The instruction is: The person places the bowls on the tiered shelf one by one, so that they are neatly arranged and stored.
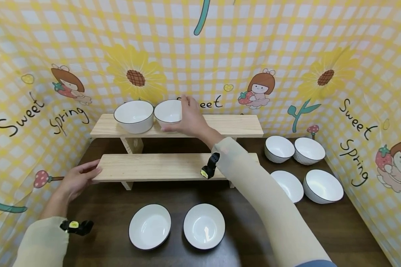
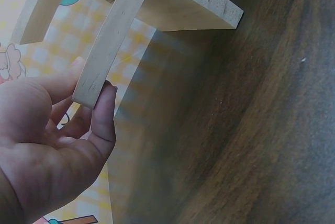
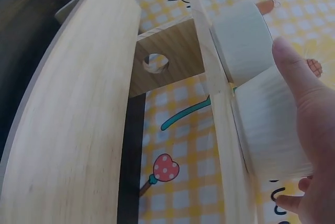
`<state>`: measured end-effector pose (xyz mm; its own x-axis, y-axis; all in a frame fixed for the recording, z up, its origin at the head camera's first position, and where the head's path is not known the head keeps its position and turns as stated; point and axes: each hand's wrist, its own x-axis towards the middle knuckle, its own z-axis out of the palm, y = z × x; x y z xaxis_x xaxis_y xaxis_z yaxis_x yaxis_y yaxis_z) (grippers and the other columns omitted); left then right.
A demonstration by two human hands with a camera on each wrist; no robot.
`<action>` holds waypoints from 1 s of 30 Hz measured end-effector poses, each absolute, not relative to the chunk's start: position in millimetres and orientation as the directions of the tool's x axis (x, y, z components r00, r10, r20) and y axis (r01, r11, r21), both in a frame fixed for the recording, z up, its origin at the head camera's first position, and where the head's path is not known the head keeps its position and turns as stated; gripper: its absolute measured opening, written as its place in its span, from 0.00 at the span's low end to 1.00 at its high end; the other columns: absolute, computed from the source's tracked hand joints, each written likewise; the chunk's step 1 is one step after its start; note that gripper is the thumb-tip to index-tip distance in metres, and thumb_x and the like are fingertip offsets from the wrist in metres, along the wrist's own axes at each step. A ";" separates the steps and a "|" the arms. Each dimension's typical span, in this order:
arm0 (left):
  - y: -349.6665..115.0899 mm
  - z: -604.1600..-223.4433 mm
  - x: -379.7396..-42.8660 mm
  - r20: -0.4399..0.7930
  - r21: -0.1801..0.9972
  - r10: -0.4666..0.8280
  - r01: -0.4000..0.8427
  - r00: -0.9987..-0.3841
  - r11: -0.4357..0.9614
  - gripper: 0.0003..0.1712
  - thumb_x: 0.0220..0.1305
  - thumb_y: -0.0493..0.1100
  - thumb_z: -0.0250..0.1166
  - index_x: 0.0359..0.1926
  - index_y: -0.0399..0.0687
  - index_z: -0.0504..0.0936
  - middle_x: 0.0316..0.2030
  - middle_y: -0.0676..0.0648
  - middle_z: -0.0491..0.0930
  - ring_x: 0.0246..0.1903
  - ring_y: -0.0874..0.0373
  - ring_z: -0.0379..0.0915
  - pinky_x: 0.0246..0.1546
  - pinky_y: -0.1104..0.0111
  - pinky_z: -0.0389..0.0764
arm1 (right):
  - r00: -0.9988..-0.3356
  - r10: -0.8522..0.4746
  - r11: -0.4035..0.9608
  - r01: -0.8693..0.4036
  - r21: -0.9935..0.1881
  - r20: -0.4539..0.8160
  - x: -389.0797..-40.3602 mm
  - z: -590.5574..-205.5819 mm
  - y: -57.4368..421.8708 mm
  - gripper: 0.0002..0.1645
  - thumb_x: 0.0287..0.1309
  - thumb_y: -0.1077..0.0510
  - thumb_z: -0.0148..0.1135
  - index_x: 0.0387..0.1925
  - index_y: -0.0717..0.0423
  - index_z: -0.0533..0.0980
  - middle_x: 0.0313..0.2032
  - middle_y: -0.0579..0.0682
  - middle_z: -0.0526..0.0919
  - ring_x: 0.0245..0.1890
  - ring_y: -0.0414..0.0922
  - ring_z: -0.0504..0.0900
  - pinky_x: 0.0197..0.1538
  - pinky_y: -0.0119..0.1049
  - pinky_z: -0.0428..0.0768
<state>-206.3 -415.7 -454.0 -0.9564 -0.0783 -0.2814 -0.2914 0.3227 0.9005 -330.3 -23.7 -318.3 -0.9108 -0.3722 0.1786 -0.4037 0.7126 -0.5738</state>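
Observation:
My right hand (image 1: 194, 119) grips a white bowl (image 1: 168, 111) with a dark rim on the upper board (image 1: 227, 125) of a two-step wooden shelf. Thumb and fingers lie around the bowl's right side in the head view. Just left of it stands a second white bowl (image 1: 133, 115), close beside the first. In the right wrist view the held bowl (image 3: 272, 124) sits upright against the board's top. At the left end of the lower board (image 1: 153, 167), my left hand (image 1: 77, 181) pinches the wood; the left wrist view shows thumb and fingers on both faces of the board (image 2: 107, 51).
Two white bowls, a left one (image 1: 150, 227) and a right one (image 1: 204, 226), stand on the dark table (image 1: 110, 215) in front. Several more bowls (image 1: 322, 186) are grouped at the right. Yellow checked cloth (image 1: 200, 55) encloses the back and sides.

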 end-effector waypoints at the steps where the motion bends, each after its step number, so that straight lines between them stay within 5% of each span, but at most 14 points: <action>1: -415.8 -453.9 -206.1 -0.279 0.900 -0.079 -0.290 -0.957 0.325 0.47 0.73 0.55 0.63 0.78 0.35 0.52 0.73 0.27 0.52 0.39 0.76 0.75 0.42 0.74 0.83 | -0.904 -0.386 0.721 -0.419 -0.552 0.182 -328.8 -317.5 -22.6 0.84 0.38 0.23 0.77 0.82 0.54 0.39 0.79 0.55 0.42 0.79 0.49 0.43 0.75 0.43 0.62; 9: -415.3 -453.0 -204.9 -0.283 0.903 -0.074 -0.292 -0.956 0.316 0.47 0.73 0.55 0.63 0.78 0.34 0.51 0.73 0.27 0.51 0.39 0.76 0.75 0.42 0.74 0.83 | -0.843 -0.492 0.768 -0.538 -0.348 0.216 -312.4 -309.9 -7.0 0.76 0.51 0.20 0.64 0.81 0.58 0.39 0.79 0.60 0.43 0.79 0.55 0.42 0.78 0.50 0.51; 18: -419.2 -455.3 -206.6 -0.277 0.898 -0.059 -0.281 -0.959 0.340 0.47 0.73 0.54 0.63 0.78 0.33 0.51 0.72 0.27 0.54 0.40 0.75 0.75 0.42 0.74 0.83 | -0.782 -0.586 0.760 -0.622 -0.188 0.213 -295.7 -311.7 22.5 0.75 0.54 0.18 0.59 0.81 0.60 0.38 0.80 0.61 0.39 0.79 0.58 0.38 0.78 0.56 0.43; 24: -422.4 -456.5 -208.8 -0.273 0.903 -0.048 -0.273 -0.961 0.332 0.47 0.72 0.53 0.64 0.78 0.33 0.52 0.64 0.39 0.67 0.40 0.73 0.77 0.42 0.73 0.83 | -0.749 -0.636 0.734 -0.661 -0.153 0.186 -279.3 -313.8 44.8 0.74 0.56 0.19 0.58 0.81 0.58 0.35 0.80 0.59 0.37 0.80 0.56 0.33 0.78 0.59 0.41; 30: -422.5 -455.9 -209.2 -0.276 0.906 -0.049 -0.277 -0.960 0.319 0.47 0.71 0.53 0.65 0.78 0.34 0.53 0.50 0.61 0.72 0.40 0.73 0.77 0.42 0.73 0.83 | -0.729 -0.664 0.714 -0.684 -0.148 0.167 -261.8 -321.0 65.9 0.73 0.56 0.23 0.63 0.81 0.59 0.38 0.80 0.59 0.35 0.80 0.53 0.30 0.77 0.60 0.41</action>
